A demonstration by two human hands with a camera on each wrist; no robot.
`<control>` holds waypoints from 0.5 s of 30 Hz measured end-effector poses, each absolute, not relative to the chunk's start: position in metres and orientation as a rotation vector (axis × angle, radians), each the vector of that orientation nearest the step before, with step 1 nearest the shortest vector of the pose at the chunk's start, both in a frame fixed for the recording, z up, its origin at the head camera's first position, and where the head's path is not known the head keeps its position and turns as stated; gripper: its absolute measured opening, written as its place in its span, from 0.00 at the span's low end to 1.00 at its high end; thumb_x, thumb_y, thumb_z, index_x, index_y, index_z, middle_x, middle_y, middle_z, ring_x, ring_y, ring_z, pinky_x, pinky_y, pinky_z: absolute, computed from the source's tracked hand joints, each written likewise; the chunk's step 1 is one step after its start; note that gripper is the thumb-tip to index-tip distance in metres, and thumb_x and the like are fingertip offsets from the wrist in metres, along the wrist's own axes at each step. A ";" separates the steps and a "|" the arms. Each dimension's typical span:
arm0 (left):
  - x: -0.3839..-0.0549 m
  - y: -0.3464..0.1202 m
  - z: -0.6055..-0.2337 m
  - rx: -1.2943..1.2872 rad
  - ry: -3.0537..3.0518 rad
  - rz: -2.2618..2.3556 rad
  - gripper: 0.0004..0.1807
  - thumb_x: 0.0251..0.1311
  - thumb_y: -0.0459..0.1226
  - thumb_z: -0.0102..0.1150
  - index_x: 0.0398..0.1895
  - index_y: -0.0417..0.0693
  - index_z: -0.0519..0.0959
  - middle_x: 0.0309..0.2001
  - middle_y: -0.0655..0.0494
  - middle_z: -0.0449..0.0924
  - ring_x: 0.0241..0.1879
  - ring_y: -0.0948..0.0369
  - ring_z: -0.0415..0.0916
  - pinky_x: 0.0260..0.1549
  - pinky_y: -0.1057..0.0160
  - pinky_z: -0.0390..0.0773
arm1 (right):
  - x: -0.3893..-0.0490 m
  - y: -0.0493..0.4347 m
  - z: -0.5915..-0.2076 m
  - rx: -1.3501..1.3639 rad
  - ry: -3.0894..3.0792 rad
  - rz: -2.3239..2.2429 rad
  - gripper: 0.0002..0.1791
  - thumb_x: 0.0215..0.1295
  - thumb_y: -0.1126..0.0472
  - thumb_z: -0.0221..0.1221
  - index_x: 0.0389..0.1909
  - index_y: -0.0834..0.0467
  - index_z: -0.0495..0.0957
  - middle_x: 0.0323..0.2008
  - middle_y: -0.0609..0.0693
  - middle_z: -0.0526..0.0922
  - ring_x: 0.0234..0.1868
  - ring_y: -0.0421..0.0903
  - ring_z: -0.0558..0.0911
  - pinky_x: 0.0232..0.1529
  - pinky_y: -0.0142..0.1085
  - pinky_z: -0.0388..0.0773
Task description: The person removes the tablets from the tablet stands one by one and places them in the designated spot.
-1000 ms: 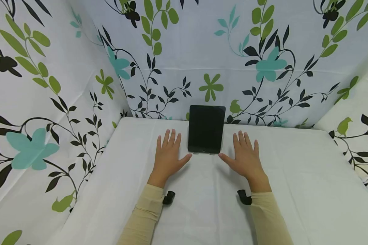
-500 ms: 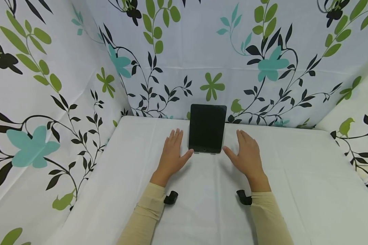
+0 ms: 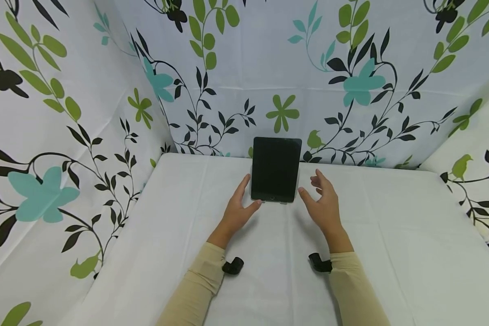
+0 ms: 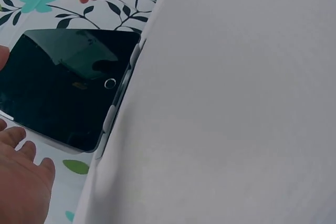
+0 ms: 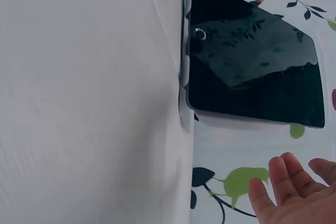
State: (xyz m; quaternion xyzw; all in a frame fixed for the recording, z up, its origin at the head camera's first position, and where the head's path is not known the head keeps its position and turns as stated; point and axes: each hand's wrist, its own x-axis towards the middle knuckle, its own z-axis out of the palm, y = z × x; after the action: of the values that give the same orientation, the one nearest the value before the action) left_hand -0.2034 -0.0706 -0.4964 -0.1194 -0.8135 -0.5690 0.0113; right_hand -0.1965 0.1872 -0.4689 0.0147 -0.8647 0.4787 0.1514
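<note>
Behind the black, glass-fronted rectangular tablet (image 3: 276, 167), a white fabric backdrop (image 3: 250, 50) printed with dark stems, green leaves and turquoise flowers rises in front of you and also runs down to the left and right of it; a white, cloth-covered table (image 3: 277, 253) spreads from the tablet towards you, the tablet itself standing tilted back at the table's far edge, its longer sides running upward; your long beige fabric sleeves (image 3: 354, 285) come in on the near side of the tablet, one to its left and one to its right; your bare left hand (image 3: 235, 213) is at the tablet's lower left corner, thumb and fingers spread apart and gripping nothing, though you cannot tell whether a fingertip touches the edge; your bare right hand (image 3: 325, 207) is just beside the tablet's lower right side, thumb held out, fingers slightly bent, grasping nothing and apart from the tablet; curved black fixtures (image 3: 319, 263) at your cuffs sit nearer to you than the tablet; small pale tabs (image 4: 108, 119) line the tablet's lower edge; a round, silver-ringed button (image 4: 109, 83) lies just above the middle of that edge.
</note>
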 end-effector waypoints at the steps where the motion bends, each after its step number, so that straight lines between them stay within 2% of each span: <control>1: -0.204 -0.070 -0.497 -0.385 -2.524 -1.792 0.45 0.67 0.39 0.62 0.83 0.58 0.50 0.83 0.60 0.50 0.83 0.58 0.46 0.80 0.50 0.52 | -0.197 0.186 -0.471 0.043 -2.476 1.415 0.41 0.70 0.52 0.62 0.79 0.59 0.57 0.67 0.60 0.73 0.70 0.57 0.73 0.72 0.53 0.69; 6: -0.204 -0.069 -0.503 -0.450 -2.413 -1.918 0.45 0.67 0.35 0.62 0.83 0.53 0.50 0.83 0.58 0.51 0.82 0.60 0.46 0.80 0.55 0.53 | -0.202 0.179 -0.482 0.031 -2.485 1.594 0.41 0.71 0.51 0.62 0.79 0.58 0.57 0.68 0.59 0.72 0.69 0.56 0.74 0.73 0.50 0.69; 12: -0.206 -0.070 -0.509 -0.525 -2.239 -2.141 0.43 0.68 0.29 0.59 0.82 0.48 0.50 0.82 0.50 0.51 0.82 0.51 0.48 0.79 0.45 0.55 | -0.205 0.175 -0.491 -0.035 -2.445 1.821 0.38 0.73 0.51 0.60 0.79 0.57 0.58 0.67 0.59 0.72 0.69 0.55 0.73 0.72 0.51 0.70; 15: -0.206 -0.070 -0.512 -0.551 -2.187 -2.178 0.41 0.68 0.27 0.57 0.81 0.45 0.51 0.82 0.47 0.51 0.81 0.47 0.48 0.77 0.42 0.56 | -0.205 0.175 -0.495 -0.070 -2.423 1.918 0.36 0.74 0.52 0.59 0.78 0.57 0.60 0.67 0.58 0.72 0.69 0.53 0.73 0.70 0.47 0.73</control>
State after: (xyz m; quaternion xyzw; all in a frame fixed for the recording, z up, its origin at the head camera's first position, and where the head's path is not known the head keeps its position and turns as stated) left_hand -0.2060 -0.0700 -0.5116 -0.1758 -0.6976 -0.6946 0.0029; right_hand -0.2048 0.1752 -0.4948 -0.0225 -0.7836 0.6204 0.0252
